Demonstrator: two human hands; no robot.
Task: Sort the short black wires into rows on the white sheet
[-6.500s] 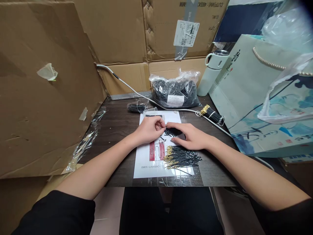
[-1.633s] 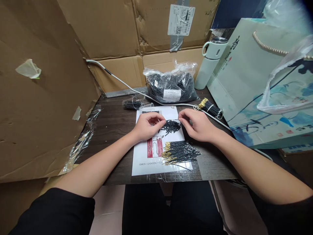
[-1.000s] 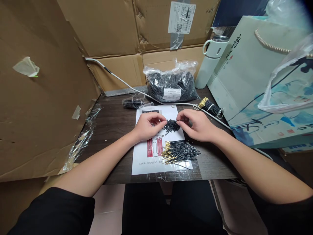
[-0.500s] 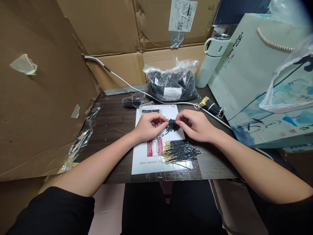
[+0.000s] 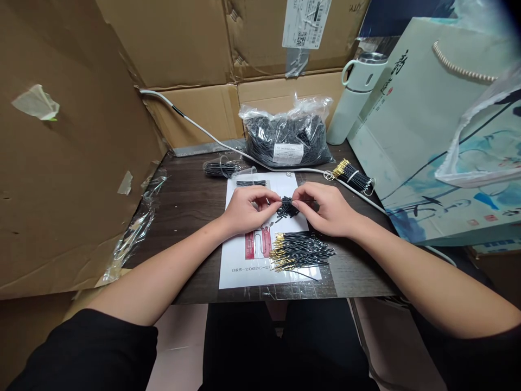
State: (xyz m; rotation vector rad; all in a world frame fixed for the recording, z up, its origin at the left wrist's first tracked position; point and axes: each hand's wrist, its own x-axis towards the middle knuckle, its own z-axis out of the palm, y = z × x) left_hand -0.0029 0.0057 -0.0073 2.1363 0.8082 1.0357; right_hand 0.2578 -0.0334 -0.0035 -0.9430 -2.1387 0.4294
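Note:
My left hand [image 5: 251,208] and my right hand [image 5: 322,209] meet fingertip to fingertip over the sheet, both pinched closed. A thin black wire [image 5: 308,201] runs through the right fingertips toward the left. The left thumb and finger grip its other end, where a short black tube seems to sit; the fingers hide most of it. Just beneath the fingertips lies a pile of short black tube pieces [image 5: 288,210]. Nearer me, a spread of black wires with gold terminals [image 5: 303,252] lies across the printed white sheet [image 5: 244,278].
Behind my hands are a clear bag of black wires [image 5: 288,136], wire bundles [image 5: 222,169] at left, and a tied gold-tipped bundle [image 5: 353,176] at right. A white cable [image 5: 203,134] crosses the table. Cardboard [image 5: 73,163], a flask [image 5: 354,98] and a paper bag [image 5: 431,136] stand around.
Both hands stay nearly in place, still pinching the thin black piece between them. The view has shifted slightly.

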